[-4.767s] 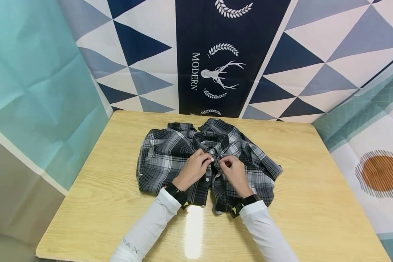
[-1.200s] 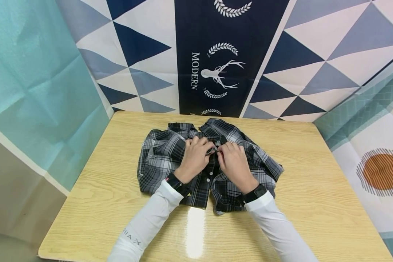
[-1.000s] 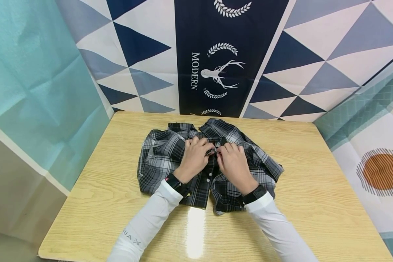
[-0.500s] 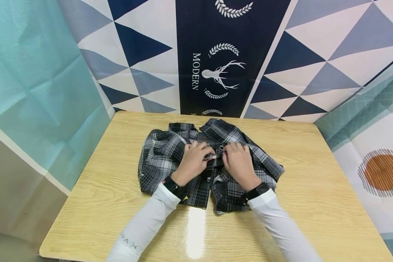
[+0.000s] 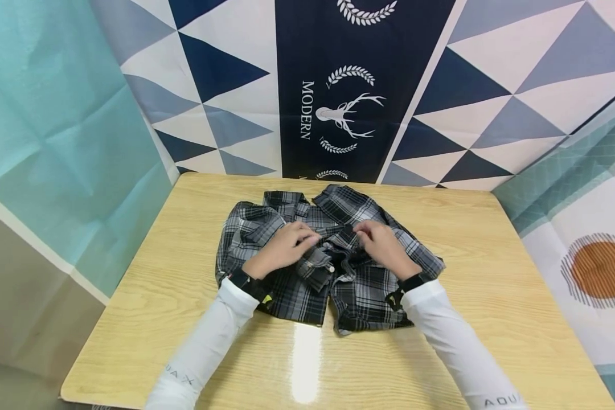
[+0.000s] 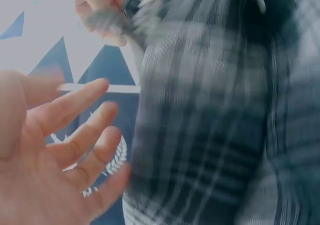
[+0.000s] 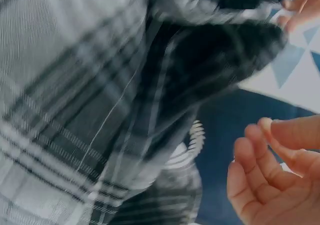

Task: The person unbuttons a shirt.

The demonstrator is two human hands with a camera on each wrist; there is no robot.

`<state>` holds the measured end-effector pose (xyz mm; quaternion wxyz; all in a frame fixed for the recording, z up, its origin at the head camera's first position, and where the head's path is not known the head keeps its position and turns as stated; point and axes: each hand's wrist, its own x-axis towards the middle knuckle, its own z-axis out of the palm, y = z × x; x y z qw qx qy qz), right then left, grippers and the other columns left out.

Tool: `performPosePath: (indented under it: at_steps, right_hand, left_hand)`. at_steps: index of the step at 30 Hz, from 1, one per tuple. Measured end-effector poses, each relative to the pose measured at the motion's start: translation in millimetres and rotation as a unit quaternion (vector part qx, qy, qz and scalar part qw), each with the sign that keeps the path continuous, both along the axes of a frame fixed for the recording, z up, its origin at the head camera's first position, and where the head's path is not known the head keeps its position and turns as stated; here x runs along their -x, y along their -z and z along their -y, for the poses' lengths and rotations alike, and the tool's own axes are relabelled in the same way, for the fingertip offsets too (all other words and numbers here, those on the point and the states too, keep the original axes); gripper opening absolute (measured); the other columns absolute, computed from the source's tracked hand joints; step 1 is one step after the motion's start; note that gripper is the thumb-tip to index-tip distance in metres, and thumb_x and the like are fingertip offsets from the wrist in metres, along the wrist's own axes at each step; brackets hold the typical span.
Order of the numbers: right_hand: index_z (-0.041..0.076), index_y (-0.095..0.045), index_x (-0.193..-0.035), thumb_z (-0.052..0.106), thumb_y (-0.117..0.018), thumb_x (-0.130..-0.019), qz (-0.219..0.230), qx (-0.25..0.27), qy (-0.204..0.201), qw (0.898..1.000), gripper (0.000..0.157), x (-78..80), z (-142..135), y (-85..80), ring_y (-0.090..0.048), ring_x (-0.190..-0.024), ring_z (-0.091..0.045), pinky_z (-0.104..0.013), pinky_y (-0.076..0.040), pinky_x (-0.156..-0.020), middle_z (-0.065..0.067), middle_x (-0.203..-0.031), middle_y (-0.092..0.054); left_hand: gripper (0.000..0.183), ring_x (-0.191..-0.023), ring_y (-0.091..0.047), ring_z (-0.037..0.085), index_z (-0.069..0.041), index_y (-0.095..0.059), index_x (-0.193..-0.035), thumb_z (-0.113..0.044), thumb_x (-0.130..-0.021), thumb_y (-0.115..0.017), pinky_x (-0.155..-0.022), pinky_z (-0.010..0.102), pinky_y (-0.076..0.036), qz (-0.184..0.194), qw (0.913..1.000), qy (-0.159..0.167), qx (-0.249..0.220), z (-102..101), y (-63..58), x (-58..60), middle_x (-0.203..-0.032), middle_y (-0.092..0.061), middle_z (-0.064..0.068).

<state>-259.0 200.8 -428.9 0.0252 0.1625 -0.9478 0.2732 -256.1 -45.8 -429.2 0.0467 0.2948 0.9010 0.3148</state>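
Observation:
A grey, black and white plaid shirt lies on the table with its collar toward the wall. Its front edges are spread apart near the collar, and a white button shows on the folded-over left edge. My left hand hovers over the shirt's left half; in the left wrist view its fingers are spread and bare. Over the right half is my right hand, fingertips near the collar. In the right wrist view its fingers bend loosely, beside the blurred cloth, with nothing between them.
The light wooden table extends on both sides of the shirt. A patterned cloth wall rises at its back edge, with hanging cloths at the left and right.
Both hands were pinching the shirt front near the collar. They have let go and drawn apart, left hand leftward, right hand rightward, and the front edges have fallen open.

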Motion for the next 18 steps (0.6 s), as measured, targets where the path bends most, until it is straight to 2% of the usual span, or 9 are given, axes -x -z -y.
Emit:
performPosePath:
  at_steps: [3, 6, 10, 15, 18]
  right_hand:
    - [-0.001, -0.059, -0.116, 0.007, -0.046, -0.096, 0.033, -0.002, 0.001, 0.999, 0.025, 16.9, -6, 4.5, -0.057, -0.088, -0.026, -0.039, -0.046, -0.073, -0.018, -0.109, -0.057]
    - [0.000, -0.056, -0.122, 0.008, -0.044, -0.097, 0.068, -0.002, -0.005, 0.998, 0.029, 33.4, -6, 12.1, -0.056, -0.097, -0.030, -0.042, -0.046, -0.076, -0.020, -0.117, -0.054]
    - [0.000, -0.050, -0.130, 0.014, -0.043, -0.099, 0.113, -0.017, -0.006, 0.993, 0.035, 51.3, -2, 25.4, -0.056, -0.104, -0.034, -0.045, -0.046, -0.081, -0.022, -0.123, -0.054]
    - [-0.007, -0.029, -0.141, 0.023, -0.050, -0.096, 0.190, -0.044, 0.009, 0.981, 0.058, 59.5, 3, 36.1, -0.048, -0.120, -0.041, -0.050, -0.042, -0.096, -0.030, -0.135, -0.044]
    - [-0.009, -0.022, -0.143, 0.020, -0.057, -0.092, 0.219, -0.026, 0.038, 0.975, 0.069, 60.1, 2, 40.9, -0.049, -0.119, -0.040, -0.049, -0.041, -0.098, -0.031, -0.138, -0.039]
  left_hand:
    - [0.030, -0.120, -0.046, 0.029, -0.011, -0.061, -0.122, -0.018, -0.099, -0.044, -0.102, 0.048, -0.034, 0.023, 0.9997, -0.004, 0.004, 5, 0.3, 9.4, -0.128, -0.050, 0.013]
    - [0.034, -0.129, -0.039, 0.031, -0.015, -0.055, -0.130, -0.023, -0.099, -0.046, -0.105, 0.049, -0.032, 0.064, 0.9957, 0.000, 0.067, 3, 2.6, 17.5, -0.139, -0.042, 0.015]
    - [0.045, -0.135, -0.032, 0.033, -0.018, -0.044, -0.139, -0.037, -0.098, -0.043, -0.108, 0.049, -0.030, 0.112, 0.9800, -0.006, 0.164, -2, 8.4, 24.8, -0.145, -0.036, 0.015]
    - [0.052, -0.132, -0.038, 0.031, -0.017, -0.040, -0.141, -0.041, -0.096, -0.047, -0.107, 0.047, -0.032, 0.151, 0.9622, -0.028, 0.225, -3, 14.9, 30.4, -0.143, -0.042, 0.012]
    - [0.060, -0.129, -0.043, 0.030, -0.012, -0.037, -0.142, -0.039, -0.092, -0.056, -0.105, 0.044, -0.035, 0.168, 0.9609, -0.037, 0.217, -2, 18.4, 33.9, -0.142, -0.044, 0.013]
